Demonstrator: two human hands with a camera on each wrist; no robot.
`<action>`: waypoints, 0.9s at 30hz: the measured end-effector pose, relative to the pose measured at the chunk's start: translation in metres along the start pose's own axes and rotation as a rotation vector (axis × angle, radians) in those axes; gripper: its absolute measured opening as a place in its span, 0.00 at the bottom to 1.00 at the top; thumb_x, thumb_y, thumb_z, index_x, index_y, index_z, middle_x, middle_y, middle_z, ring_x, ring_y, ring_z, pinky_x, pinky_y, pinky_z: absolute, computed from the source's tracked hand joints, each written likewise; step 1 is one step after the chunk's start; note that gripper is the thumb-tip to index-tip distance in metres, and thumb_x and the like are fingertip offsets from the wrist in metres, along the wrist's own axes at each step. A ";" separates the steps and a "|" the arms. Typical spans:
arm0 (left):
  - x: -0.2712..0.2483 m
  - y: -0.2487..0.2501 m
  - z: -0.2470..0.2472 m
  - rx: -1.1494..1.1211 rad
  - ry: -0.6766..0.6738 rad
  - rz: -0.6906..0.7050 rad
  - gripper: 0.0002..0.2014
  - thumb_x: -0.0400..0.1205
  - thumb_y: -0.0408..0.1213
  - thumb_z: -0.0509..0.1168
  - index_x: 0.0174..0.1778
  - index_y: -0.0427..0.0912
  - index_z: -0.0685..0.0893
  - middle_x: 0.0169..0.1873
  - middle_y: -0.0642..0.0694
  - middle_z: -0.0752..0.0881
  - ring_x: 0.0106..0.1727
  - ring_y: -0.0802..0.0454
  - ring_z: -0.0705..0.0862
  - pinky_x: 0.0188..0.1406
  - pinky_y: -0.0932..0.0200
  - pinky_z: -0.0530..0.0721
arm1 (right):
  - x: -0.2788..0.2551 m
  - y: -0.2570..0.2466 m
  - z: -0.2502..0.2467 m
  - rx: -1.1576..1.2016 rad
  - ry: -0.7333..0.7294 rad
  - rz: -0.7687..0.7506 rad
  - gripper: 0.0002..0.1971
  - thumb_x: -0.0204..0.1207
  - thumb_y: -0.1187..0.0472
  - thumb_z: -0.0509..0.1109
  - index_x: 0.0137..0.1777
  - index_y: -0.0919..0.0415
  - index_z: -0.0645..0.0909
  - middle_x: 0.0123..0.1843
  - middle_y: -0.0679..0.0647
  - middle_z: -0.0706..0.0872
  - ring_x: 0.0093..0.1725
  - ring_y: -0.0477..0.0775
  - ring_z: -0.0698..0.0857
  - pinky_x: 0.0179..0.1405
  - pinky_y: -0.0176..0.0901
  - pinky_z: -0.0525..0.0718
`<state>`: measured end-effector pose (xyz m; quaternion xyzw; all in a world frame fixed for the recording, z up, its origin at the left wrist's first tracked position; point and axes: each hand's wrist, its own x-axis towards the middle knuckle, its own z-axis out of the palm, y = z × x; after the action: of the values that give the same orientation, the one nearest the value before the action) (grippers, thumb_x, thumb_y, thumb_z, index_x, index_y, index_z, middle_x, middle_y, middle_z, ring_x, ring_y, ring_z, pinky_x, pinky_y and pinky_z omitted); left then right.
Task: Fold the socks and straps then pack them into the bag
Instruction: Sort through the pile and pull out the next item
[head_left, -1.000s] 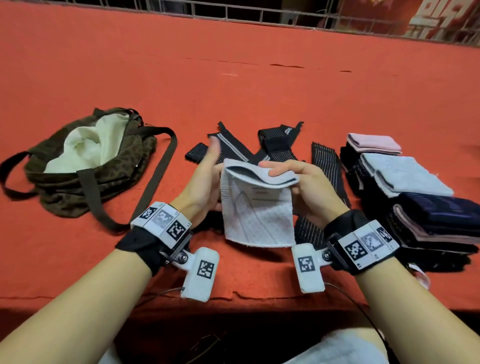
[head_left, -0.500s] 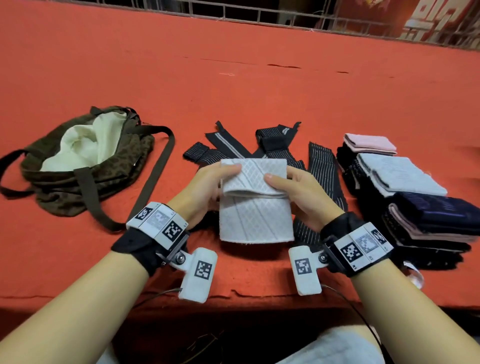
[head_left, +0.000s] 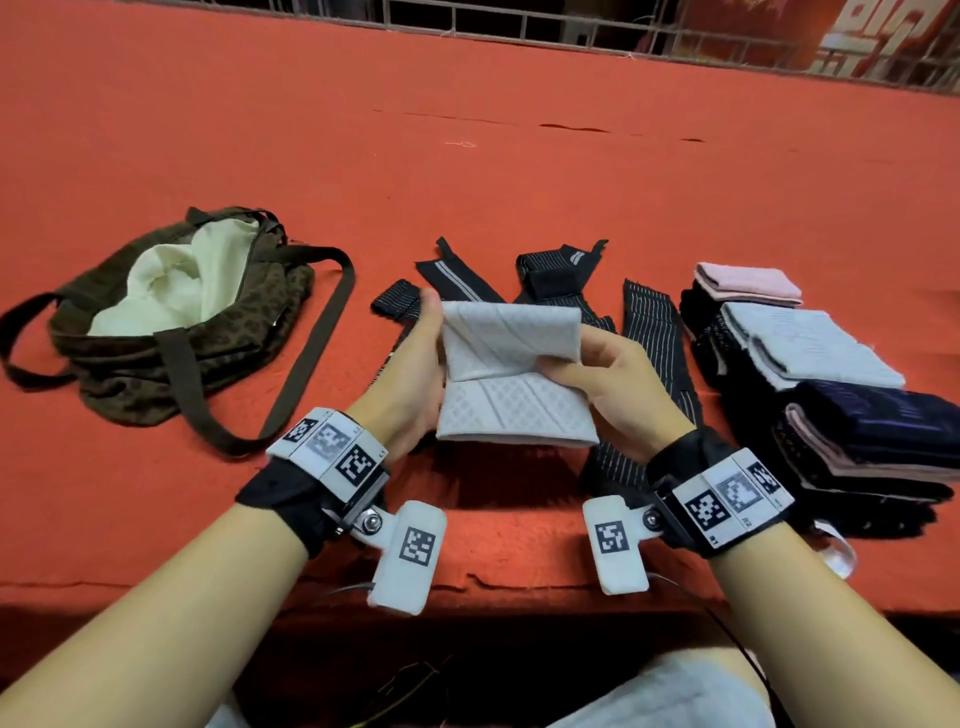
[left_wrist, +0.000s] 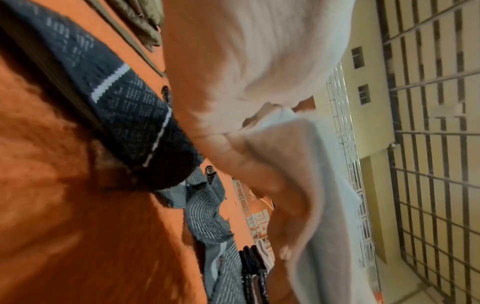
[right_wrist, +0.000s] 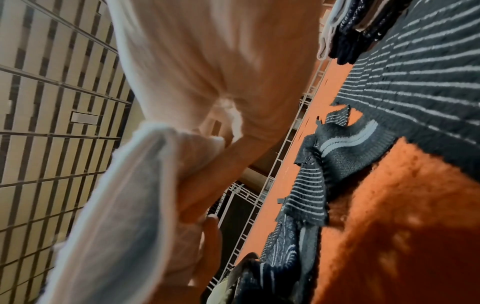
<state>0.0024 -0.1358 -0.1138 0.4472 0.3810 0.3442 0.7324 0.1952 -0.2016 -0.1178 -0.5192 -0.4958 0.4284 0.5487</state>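
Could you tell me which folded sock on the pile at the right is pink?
The pink folded sock at the pile's far end; the socks nearer the person are white and dark navy.

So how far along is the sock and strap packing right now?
Done: folded socks stacked at right. In hand: left hand and right hand are folding a white sock. Left: black straps lie unfolded, and the open bag shows only lining.

Left grip (head_left: 415, 374), right grip (head_left: 621, 384) raised (thumbs on top), both pinching.
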 end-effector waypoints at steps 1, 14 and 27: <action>0.000 0.002 -0.001 -0.040 -0.040 -0.048 0.41 0.83 0.73 0.48 0.73 0.41 0.80 0.66 0.37 0.87 0.58 0.40 0.91 0.55 0.39 0.91 | 0.001 0.002 -0.001 -0.009 0.022 -0.032 0.13 0.80 0.74 0.72 0.58 0.59 0.90 0.57 0.58 0.93 0.59 0.59 0.91 0.58 0.55 0.89; -0.003 0.009 0.002 0.245 -0.092 0.038 0.13 0.88 0.39 0.66 0.66 0.39 0.85 0.49 0.36 0.93 0.37 0.42 0.92 0.26 0.60 0.87 | 0.003 -0.018 -0.013 0.281 0.084 0.270 0.19 0.77 0.64 0.64 0.66 0.66 0.84 0.53 0.60 0.91 0.43 0.54 0.89 0.39 0.44 0.89; 0.031 0.068 0.117 0.231 0.051 0.401 0.10 0.90 0.39 0.62 0.61 0.36 0.79 0.34 0.39 0.86 0.16 0.51 0.82 0.12 0.62 0.77 | 0.026 -0.137 -0.080 -0.286 0.249 0.075 0.13 0.82 0.69 0.72 0.64 0.76 0.84 0.41 0.60 0.85 0.26 0.46 0.85 0.21 0.34 0.83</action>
<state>0.1072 -0.1312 -0.0225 0.5860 0.3394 0.4483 0.5835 0.2715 -0.2007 0.0232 -0.6590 -0.4603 0.3063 0.5100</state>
